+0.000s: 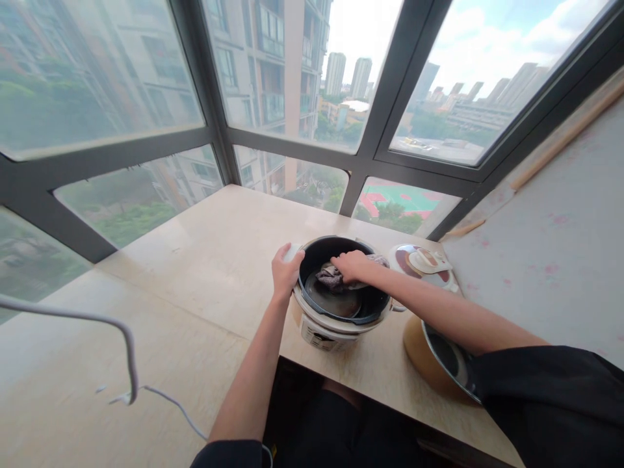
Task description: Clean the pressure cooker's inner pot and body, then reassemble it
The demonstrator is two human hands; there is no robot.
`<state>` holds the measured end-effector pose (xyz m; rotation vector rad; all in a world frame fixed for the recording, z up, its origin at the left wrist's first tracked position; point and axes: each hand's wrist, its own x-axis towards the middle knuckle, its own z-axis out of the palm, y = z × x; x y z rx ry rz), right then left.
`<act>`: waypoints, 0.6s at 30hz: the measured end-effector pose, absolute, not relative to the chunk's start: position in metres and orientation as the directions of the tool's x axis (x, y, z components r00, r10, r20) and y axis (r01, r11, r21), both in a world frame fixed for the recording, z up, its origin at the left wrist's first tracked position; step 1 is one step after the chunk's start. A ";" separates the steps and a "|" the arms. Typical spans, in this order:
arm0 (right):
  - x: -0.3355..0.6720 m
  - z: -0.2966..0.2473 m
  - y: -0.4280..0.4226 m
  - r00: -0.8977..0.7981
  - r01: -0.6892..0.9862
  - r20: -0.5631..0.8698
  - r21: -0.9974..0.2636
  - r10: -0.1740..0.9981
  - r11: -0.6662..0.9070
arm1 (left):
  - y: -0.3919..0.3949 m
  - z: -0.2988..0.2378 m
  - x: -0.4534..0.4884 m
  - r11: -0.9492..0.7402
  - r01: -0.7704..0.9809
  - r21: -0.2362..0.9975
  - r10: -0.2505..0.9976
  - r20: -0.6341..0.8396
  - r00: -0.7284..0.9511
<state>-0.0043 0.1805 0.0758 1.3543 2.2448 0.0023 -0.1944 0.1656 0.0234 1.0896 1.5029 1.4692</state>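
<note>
One round, glossy tan pot (423,364) tilts at the near right of the cooker (324,335). The left hand (285,272) clasps the white handle (294,251) on the cooker's left; inside the cooker, the right hand (353,265) clutches one crumpled, patterned cloth (329,278). One rounded lid (423,261) lies right of the cooker.

High-up home; broad windows (292,71), flowered wall (560,240), electric cooker (324,333)

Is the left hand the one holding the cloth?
No, the right hand holds the cloth inside the cooker, while the left hand grips the cooker's side.
</note>
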 end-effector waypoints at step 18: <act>-0.042 0.085 0.143 -0.582 0.750 -0.616 -0.154 0.531 0.643 | 0.167 0.022 -0.194 -0.019 0.027 0.999 0.930 0.028 -0.368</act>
